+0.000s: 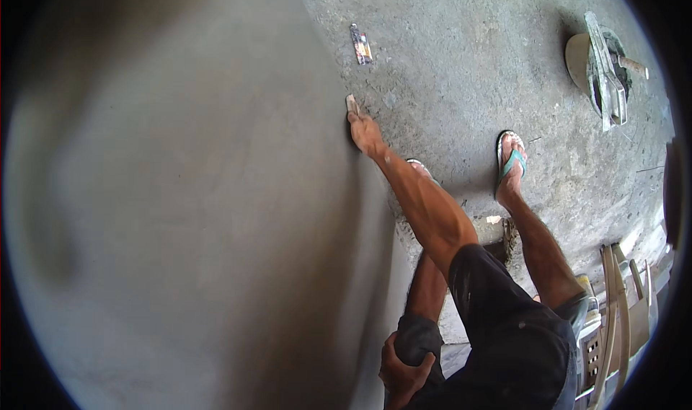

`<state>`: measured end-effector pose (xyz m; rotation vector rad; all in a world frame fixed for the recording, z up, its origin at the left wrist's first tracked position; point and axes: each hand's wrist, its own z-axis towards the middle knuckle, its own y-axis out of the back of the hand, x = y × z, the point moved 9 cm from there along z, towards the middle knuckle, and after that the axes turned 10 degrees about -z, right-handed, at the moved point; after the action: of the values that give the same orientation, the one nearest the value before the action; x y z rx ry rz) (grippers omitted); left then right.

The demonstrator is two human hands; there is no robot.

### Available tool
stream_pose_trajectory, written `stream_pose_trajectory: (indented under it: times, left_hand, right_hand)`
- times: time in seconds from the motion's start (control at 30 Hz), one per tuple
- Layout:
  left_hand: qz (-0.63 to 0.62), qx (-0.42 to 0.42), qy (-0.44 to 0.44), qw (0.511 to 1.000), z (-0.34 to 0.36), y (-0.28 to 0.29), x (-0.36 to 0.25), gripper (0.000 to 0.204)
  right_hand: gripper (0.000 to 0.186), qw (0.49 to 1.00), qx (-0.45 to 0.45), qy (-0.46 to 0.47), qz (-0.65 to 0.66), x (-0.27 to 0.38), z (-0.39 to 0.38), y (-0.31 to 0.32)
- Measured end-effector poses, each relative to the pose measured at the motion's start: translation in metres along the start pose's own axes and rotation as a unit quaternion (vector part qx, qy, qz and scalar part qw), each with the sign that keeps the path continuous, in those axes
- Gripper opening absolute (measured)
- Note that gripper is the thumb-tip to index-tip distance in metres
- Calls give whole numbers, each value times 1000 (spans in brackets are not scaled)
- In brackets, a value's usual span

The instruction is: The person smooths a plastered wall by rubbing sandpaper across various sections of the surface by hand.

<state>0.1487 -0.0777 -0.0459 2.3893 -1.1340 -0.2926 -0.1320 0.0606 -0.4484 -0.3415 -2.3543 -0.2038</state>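
Note:
My right arm reaches forward across my legs to the foot of a smooth grey plastered wall (pixel 216 179). At its end my right hand (pixel 365 134) is closed round a small, flat, pale tan piece (pixel 352 105), held against the line where wall and floor meet. The fingers hide part of this piece, so its kind cannot be made out. My left hand (pixel 405 372) is wrapped round my left knee (pixel 417 340), thumb on the inner side.
A small printed packet (pixel 361 45) lies on the rough concrete floor (pixel 447 64) beyond my right hand. Farther right stands a round bucket (pixel 579 62) with a long metal-edged tool (pixel 609 78) and a wooden handle (pixel 634 67) across it. Stacked chairs (pixel 620 316) are at lower right.

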Motion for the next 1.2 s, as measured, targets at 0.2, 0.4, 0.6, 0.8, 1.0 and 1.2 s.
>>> stream_pose_trajectory:
  times: [0.2,0.4,0.6,0.8,1.0,1.2]
  left_hand:
    - [-1,-43,22,999,2,41,15,87]
    - [-38,16,-9,999,4,-2,0,93]
    - [-2,-23,42,999,5,40,13,90]
    - [-13,27,12,999,5,4,-19,92]
    - [-2,-18,35,999,4,42,8,91]
    - [-1,24,26,999,8,15,-8,91]
  right_hand:
    - [54,986,96,126,57,127,-238,-51]
    - [52,993,11,97,65,38,6,4]
    - [51,973,57,215,56,178,-211,-38]
    - [48,988,-54,141,-16,87,19,12]
    - [53,965,100,233,70,189,-226,-43]
    - [57,989,73,107,78,171,-53,-6]
